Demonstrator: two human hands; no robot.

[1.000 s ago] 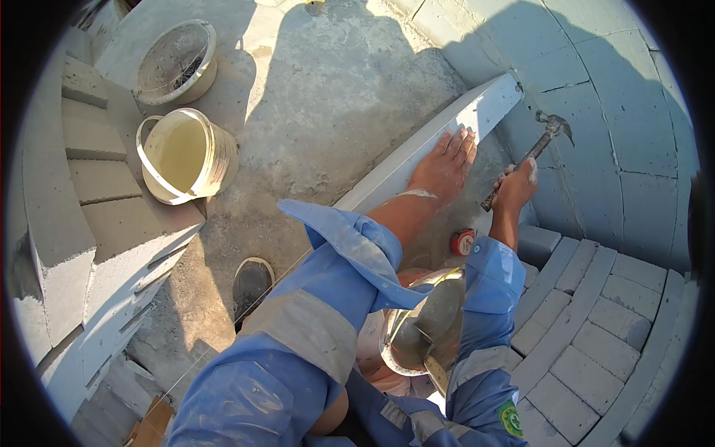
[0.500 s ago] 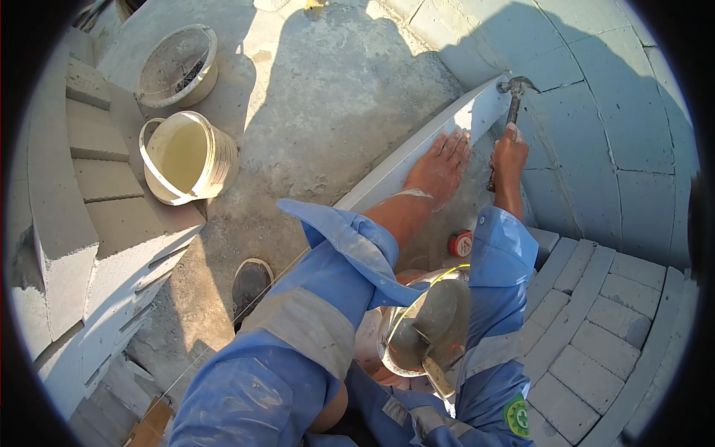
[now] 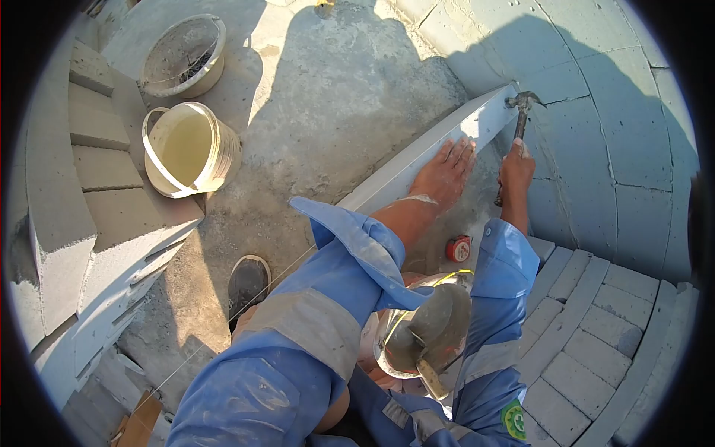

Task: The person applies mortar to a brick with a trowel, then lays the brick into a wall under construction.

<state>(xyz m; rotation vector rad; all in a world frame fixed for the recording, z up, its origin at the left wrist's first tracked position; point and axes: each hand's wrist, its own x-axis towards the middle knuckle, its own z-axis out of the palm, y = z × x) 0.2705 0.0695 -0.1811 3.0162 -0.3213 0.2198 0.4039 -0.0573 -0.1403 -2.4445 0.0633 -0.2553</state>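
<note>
My left hand (image 3: 445, 173) lies flat with fingers stretched out on a long pale block (image 3: 395, 179) that rests on the floor and runs to the wall. In my right hand (image 3: 516, 170) is a claw hammer (image 3: 523, 112), held by its handle with the head up. The hammer's head is at the far end of the block, close to the wall; whether it touches cannot be made out. Below my left hand a red tape measure (image 3: 458, 248) sits on the floor. Nearer me stands a bucket (image 3: 387, 356) with a trowel (image 3: 436, 328) on it.
At the left stand a cream bucket (image 3: 190, 149) and a round basin (image 3: 183, 56), beside stacked blocks (image 3: 112, 167). A block wall (image 3: 581, 141) rises at the right, with more stacked blocks (image 3: 596, 335) below it. A thin string (image 3: 298, 261) crosses the floor.
The view has shifted slightly. My right hand still grips the hammer near the block's end, and my left hand stays flat on the block.
</note>
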